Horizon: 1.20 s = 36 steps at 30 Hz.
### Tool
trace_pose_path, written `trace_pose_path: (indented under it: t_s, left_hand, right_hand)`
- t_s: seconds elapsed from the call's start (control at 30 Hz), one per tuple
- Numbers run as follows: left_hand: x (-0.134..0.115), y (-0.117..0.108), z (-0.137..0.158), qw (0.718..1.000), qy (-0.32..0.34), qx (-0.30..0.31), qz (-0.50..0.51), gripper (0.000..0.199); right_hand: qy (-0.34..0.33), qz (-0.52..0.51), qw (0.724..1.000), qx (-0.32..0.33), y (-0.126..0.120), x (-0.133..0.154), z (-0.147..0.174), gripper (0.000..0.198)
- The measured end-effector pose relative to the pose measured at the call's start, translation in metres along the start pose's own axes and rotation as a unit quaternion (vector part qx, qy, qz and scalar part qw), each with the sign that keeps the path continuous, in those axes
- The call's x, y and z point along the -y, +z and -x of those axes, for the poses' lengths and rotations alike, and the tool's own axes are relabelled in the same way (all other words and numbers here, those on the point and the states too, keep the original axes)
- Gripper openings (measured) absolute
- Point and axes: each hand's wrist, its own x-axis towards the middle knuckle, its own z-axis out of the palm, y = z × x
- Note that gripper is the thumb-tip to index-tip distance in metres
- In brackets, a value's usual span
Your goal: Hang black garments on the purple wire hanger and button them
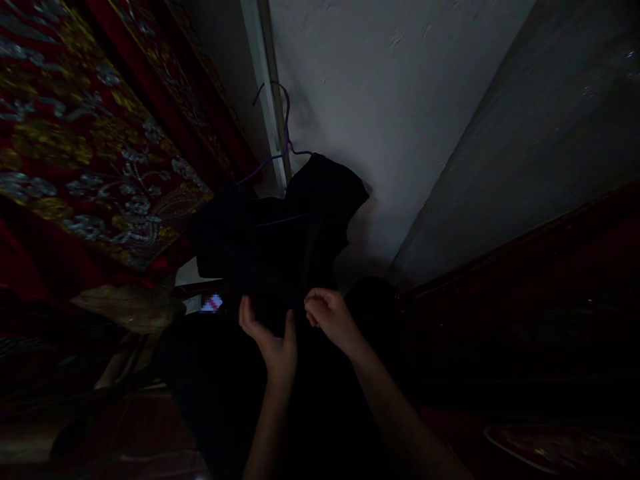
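Observation:
A black garment (280, 227) hangs on a thin purple wire hanger (287, 127) hooked over a pale vertical strip (267, 87) on the wall. My left hand (270, 340) is at the garment's lower front, fingers curled and thumb apart, touching the dark cloth. My right hand (327, 313) is beside it to the right, fingers closed on a fold of the same cloth. The dim light hides the garment's lower edge.
A red cloth with gold and silver embroidery (85, 133) hangs at the left. A white wall (390, 100) stands behind the garment. A grey slanted panel (540, 153) and dark red furniture (525, 300) fill the right. More dark cloth (210, 373) lies below.

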Motion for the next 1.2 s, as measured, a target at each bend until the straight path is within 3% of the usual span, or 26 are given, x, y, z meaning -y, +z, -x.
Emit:
trace_pose_path:
  t_s: [0.1, 0.23, 0.4, 0.67, 0.8, 0.9, 0.97, 1.07, 1.2]
  left_hand:
    - [0.004, 0.015, 0.007, 0.995, -0.013, 0.098, 0.028, 0.052]
    - [0.002, 0.022, 0.0, 0.987, -0.023, 0.155, 0.044, 0.01]
    - [-0.004, 0.024, -0.008, 0.982, 0.007, 0.182, 0.044, 0.009]
    - [0.034, 0.033, -0.007, 0.973, -0.02, 0.228, 0.04, 0.009]
    - [0.035, 0.033, -0.022, 0.967, -0.015, 0.251, 0.05, 0.01]
    - [0.003, 0.032, -0.052, 0.968, 0.015, 0.241, 0.073, 0.022]
    - [-0.033, 0.031, -0.079, 0.974, 0.076, 0.191, 0.101, 0.037]
    - [-0.093, 0.032, -0.119, 0.967, 0.179, 0.123, 0.129, 0.042]
    - [-0.143, 0.038, -0.157, 0.935, 0.302, 0.157, 0.102, 0.031]
  right_hand:
    - [-0.003, -0.015, 1.0, 0.021, 0.007, 0.001, 0.004, 0.016]
    - [0.018, -0.043, 0.999, 0.015, 0.01, 0.006, 0.004, 0.017]
    - [0.019, -0.097, 0.994, -0.037, 0.004, 0.035, -0.02, 0.026]
    - [-0.062, -0.134, 0.986, -0.074, 0.001, 0.146, -0.116, 0.022]
    - [-0.089, -0.1, 0.99, -0.041, 0.002, 0.164, -0.117, 0.025]
    - [-0.145, -0.055, 0.988, -0.013, 0.001, 0.164, -0.1, 0.027]
    - [-0.18, -0.019, 0.984, -0.008, 0.001, 0.165, -0.091, 0.027]
    - [-0.23, 0.029, 0.973, -0.01, 0.001, 0.171, -0.083, 0.025]
    - [-0.296, 0.054, 0.953, -0.025, -0.003, 0.178, -0.072, 0.024]
